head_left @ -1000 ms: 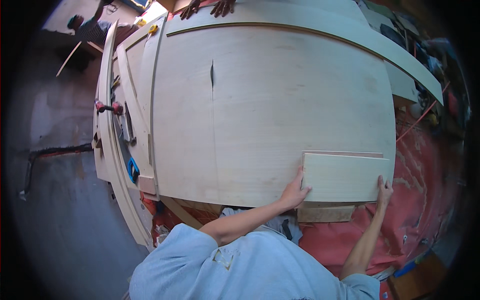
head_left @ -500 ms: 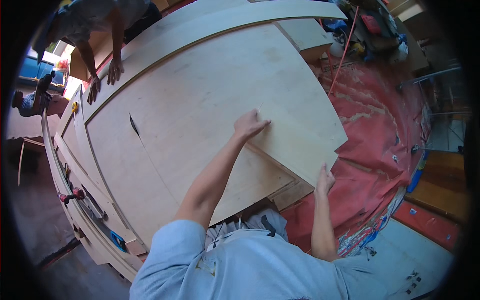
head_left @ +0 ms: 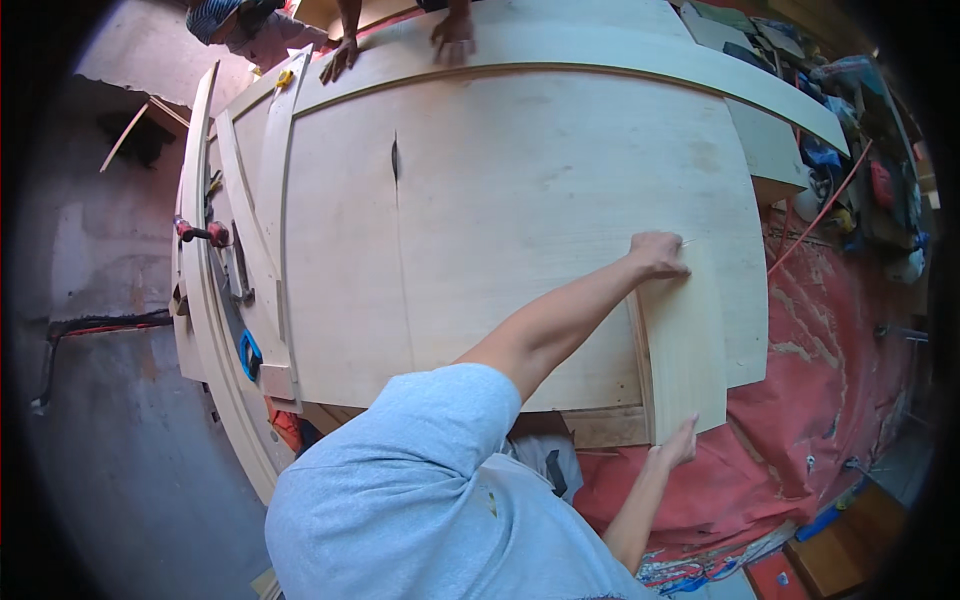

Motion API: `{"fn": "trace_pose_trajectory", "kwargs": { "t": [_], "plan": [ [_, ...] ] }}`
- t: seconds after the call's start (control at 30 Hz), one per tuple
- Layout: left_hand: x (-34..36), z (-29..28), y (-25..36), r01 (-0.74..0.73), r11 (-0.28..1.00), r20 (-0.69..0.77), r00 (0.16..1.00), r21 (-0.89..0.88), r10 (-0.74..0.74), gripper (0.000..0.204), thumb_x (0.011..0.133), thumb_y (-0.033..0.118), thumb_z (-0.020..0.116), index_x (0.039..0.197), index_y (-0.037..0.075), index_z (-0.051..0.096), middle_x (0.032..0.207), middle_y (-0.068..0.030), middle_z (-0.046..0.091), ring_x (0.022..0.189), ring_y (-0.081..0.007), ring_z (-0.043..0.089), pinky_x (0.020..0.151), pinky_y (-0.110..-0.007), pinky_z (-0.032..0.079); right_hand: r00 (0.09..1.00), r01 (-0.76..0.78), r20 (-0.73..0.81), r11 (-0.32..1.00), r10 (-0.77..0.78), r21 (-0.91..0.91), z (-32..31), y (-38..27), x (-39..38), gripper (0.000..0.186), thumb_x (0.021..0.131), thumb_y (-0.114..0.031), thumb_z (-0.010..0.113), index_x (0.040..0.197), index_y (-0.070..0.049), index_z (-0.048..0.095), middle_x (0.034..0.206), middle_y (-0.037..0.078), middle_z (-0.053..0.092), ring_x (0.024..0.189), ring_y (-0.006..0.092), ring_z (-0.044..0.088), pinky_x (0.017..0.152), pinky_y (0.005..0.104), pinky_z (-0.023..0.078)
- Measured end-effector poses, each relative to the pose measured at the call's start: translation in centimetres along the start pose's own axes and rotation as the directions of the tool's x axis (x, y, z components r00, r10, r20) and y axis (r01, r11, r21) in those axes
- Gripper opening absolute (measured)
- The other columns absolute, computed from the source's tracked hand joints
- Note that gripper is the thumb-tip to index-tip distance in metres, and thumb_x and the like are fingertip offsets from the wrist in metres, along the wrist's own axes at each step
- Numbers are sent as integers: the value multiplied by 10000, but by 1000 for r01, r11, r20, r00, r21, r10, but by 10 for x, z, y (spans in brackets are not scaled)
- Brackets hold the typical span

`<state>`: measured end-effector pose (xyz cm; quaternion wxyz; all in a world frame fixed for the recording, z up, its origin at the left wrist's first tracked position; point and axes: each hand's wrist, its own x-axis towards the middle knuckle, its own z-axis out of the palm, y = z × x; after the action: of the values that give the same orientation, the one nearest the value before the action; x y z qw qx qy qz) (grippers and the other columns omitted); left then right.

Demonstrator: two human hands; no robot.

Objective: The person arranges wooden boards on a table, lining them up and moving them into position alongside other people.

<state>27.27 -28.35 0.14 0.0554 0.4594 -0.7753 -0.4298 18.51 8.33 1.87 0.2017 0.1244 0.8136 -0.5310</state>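
Observation:
A short pale wooden board lies across the right part of a large plywood sheet, its near end jutting past the sheet's front edge. My left hand is closed at the board's far end, fingers curled over its left side. A thin, light sliver shows by those fingers, too small to name. At the near end my right hand grips the board's corner, thumb upward. Some of the fingers are hidden beneath the wood.
A long wooden strip runs along the sheet's far side, with a co-worker's hands on it. On the left are wooden strips, a red-and-black power tool and a blue-handled saw. Red sheeting covers the floor at right.
My view has turned, so the sheet sits straighter. The board under my hands now points more directly away from me. Both hands keep their hold; the co-worker's hands are farther apart.

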Motion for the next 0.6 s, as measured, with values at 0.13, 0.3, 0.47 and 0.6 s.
{"fn": "trace_pose_trajectory", "kwargs": {
  "t": [0.13,0.3,0.47,0.6],
  "plan": [
    [35,6,14,-85,995,100,992,47,80,567,692,552,735,1062,122,761,1059,-165,770,1031,-386,726,868,-493,559,998,-60,-35,997,59,-43,5,6,-8,472,1032,-293,684,1289,102,679,1245,197,720,1108,276,682,984,422,549],
    [36,4,6,-35,996,161,987,78,23,610,703,599,748,1089,127,771,1080,-173,770,1040,-353,736,862,-494,573,996,56,-67,998,-55,11,7,26,5,401,1018,-288,712,1149,92,721,1104,136,733,949,203,675,848,392,563],
    [-57,-3,-6,226,968,-63,970,-108,-234,751,814,596,719,1382,108,669,1268,-178,732,1198,-351,684,984,-470,533,964,217,178,970,-197,-106,-16,-17,70,349,1001,-240,698,1194,48,734,1072,95,730,965,158,640,873,348,518],
    [-159,26,-10,343,901,-290,863,-264,-414,700,922,430,709,1520,121,515,1316,-197,701,1190,-390,678,1003,-494,517,821,494,448,834,-354,-245,4,-94,145,379,993,-314,732,1116,42,774,933,13,710,800,117,600,725,347,502]
  ]
}}
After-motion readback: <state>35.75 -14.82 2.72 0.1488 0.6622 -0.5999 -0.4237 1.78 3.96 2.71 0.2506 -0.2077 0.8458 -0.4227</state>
